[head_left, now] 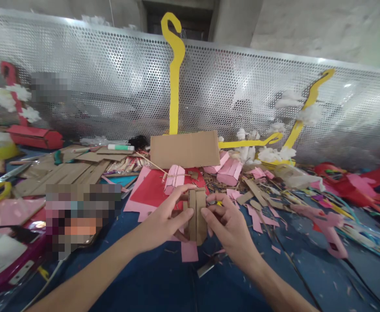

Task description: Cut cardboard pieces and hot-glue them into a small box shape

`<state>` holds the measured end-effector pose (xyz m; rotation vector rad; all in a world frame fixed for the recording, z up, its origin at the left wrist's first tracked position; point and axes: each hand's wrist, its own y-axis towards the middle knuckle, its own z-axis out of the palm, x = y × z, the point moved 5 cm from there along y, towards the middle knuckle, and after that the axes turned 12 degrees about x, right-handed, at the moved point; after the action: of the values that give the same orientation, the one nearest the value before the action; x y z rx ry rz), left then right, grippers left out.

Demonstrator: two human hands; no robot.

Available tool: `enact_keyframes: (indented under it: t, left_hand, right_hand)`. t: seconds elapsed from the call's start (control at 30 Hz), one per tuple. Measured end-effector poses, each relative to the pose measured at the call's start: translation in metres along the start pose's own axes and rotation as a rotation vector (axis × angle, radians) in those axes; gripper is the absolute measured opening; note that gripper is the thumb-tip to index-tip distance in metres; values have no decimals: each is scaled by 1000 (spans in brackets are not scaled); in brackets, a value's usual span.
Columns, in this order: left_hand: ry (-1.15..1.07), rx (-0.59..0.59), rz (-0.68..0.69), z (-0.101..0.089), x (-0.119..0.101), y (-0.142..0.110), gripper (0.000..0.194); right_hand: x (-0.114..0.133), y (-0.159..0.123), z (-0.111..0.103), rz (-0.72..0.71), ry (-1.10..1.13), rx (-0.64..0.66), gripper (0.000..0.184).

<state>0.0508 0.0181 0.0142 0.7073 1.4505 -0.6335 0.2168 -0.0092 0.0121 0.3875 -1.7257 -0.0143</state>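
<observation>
My left hand [164,221] and right hand [225,223] pinch the light, stiff, folded brown cardboard strip [196,214] by its long edges, where it seems least likely to crease.

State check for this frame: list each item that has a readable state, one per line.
folded cardboard piece: upright, pinched between both hands
left hand: gripping its left side
right hand: gripping its right side
cardboard sheet: standing on edge
pink box: closed, on red paper

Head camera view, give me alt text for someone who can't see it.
Left hand and right hand hold a folded brown cardboard piece above a blue table littered with pink paper scraps, before a perforated metal panel.
</observation>
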Motion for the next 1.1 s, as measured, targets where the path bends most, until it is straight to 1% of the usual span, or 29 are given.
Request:
enact_keyframes:
  t: [0.2,0.53,0.77,0.97,1.03,1.1]
  left_hand:
    - [3,-12,-7,0,1,1,53]
    - [8,12,11,1,4,1,54]
    - [3,-14,21,0,4,2,51]
    - [-16,-2,24,0,4,2,51]
    - [10,1,35,-1,4,2,51]
    - [87,-10,72,-2,2,2,50]
  right_hand:
    - [1,-1,0,0,-25,-15,24]
    - [0,-1,-3,-8,-45,-37,22]
    - [0,-1,-1,4,-28,-9,21]
    - [-3,-1,-1,3,-11,-18,21]
    - [-3,-1,-1,1,-12,-17,21]
    - [-3,-1,-1,5,-10,-17,21]
